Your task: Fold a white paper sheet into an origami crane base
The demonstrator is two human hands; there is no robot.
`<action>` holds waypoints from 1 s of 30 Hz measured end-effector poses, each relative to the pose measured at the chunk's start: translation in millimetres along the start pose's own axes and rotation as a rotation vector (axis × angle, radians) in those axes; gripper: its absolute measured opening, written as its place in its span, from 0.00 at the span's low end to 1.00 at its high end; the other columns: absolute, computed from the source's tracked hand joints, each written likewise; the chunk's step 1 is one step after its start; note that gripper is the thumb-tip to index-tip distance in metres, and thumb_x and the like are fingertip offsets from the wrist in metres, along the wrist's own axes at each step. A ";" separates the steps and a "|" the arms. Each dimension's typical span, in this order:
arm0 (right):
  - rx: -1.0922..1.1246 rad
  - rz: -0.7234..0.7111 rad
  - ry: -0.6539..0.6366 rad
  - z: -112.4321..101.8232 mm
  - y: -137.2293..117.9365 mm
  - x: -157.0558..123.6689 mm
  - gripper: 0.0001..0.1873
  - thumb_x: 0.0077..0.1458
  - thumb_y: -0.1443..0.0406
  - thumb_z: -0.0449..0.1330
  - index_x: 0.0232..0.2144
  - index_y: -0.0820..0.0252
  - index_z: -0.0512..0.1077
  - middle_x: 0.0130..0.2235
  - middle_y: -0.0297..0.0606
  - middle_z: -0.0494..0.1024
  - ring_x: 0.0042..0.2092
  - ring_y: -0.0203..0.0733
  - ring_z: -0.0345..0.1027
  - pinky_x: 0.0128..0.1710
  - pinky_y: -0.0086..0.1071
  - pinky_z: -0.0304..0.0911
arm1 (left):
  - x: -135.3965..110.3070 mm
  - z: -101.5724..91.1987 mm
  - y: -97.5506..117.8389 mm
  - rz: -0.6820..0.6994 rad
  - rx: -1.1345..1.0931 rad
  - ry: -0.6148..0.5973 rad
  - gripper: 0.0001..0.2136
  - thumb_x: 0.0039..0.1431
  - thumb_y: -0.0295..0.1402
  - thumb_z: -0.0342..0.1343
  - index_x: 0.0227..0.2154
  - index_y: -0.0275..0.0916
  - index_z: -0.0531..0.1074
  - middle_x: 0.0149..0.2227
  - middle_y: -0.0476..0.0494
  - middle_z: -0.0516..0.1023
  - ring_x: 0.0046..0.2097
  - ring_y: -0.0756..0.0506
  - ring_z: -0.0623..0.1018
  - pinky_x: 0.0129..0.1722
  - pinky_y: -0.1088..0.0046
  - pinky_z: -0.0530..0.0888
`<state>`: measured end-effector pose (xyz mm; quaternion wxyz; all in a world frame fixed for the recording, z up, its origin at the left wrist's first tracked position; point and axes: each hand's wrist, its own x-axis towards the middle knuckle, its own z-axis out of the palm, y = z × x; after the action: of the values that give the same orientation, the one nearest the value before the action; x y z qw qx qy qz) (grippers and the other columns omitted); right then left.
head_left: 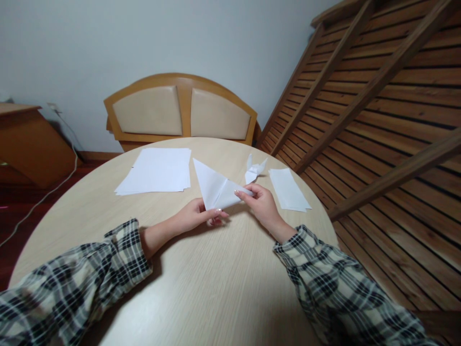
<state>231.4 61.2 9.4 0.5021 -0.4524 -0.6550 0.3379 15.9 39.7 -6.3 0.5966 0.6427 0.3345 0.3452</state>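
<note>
A folded white paper (213,186), triangular and pointing away from me, is held just above the round pale wooden table (201,288). My left hand (199,215) pinches its near lower edge between thumb and fingers. My right hand (261,202) pinches its right corner. Both arms wear plaid sleeves.
A stack of white sheets (158,170) lies at the table's far left. A small folded paper figure (255,170) and a narrow pile of paper strips (288,188) lie far right. A wooden chair (182,113) stands behind the table. A slatted wooden structure (378,120) leans at right.
</note>
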 end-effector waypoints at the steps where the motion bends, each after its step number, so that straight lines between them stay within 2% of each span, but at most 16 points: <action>1: 0.000 -0.006 0.002 0.4 -0.1 -0.3 0.15 0.48 0.55 0.66 0.23 0.59 0.71 0.24 0.32 0.69 0.28 0.37 0.60 0.30 0.33 0.55 | -0.1 -0.4 -0.2 0.006 0.037 0.001 0.21 0.56 0.46 0.61 0.36 0.28 0.78 0.36 0.30 0.82 0.33 0.45 0.79 0.34 0.71 0.75; 3: -0.003 -0.018 0.004 1.2 -0.4 -0.9 0.15 0.49 0.55 0.66 0.23 0.59 0.70 0.24 0.32 0.69 0.28 0.37 0.60 0.30 0.33 0.55 | 0.1 -0.6 -1.7 0.008 0.030 0.016 0.20 0.57 0.45 0.61 0.36 0.27 0.78 0.34 0.31 0.82 0.32 0.46 0.79 0.33 0.71 0.75; 9: 0.010 -0.064 -0.003 2.0 -0.8 -2.0 0.13 0.51 0.56 0.64 0.25 0.58 0.70 0.26 0.32 0.70 0.30 0.37 0.62 0.32 0.33 0.57 | 1.0 0.7 -7.3 -0.041 -0.164 0.044 0.18 0.58 0.44 0.60 0.36 0.29 0.75 0.38 0.30 0.82 0.32 0.47 0.81 0.36 0.69 0.77; 13: 0.042 -0.075 -0.001 2.3 -0.7 -2.0 0.12 0.51 0.57 0.64 0.27 0.58 0.69 0.28 0.32 0.71 0.32 0.38 0.64 0.33 0.33 0.59 | 0.8 0.5 -5.4 -0.047 -0.175 0.065 0.18 0.58 0.44 0.60 0.34 0.28 0.76 0.37 0.30 0.82 0.31 0.47 0.80 0.36 0.70 0.78; 30: 0.040 -0.071 0.000 3.9 -4.6 -5.9 0.13 0.52 0.57 0.63 0.25 0.57 0.67 0.26 0.31 0.68 0.29 0.37 0.61 0.32 0.33 0.57 | 1.1 0.2 -5.6 -0.064 -0.199 0.099 0.21 0.57 0.47 0.60 0.31 0.27 0.77 0.34 0.30 0.83 0.30 0.47 0.80 0.36 0.70 0.78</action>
<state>227.0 54.1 10.5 0.5228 -0.4186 -0.6638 0.3329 16.6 40.9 -11.8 0.6510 0.5514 0.3478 0.3887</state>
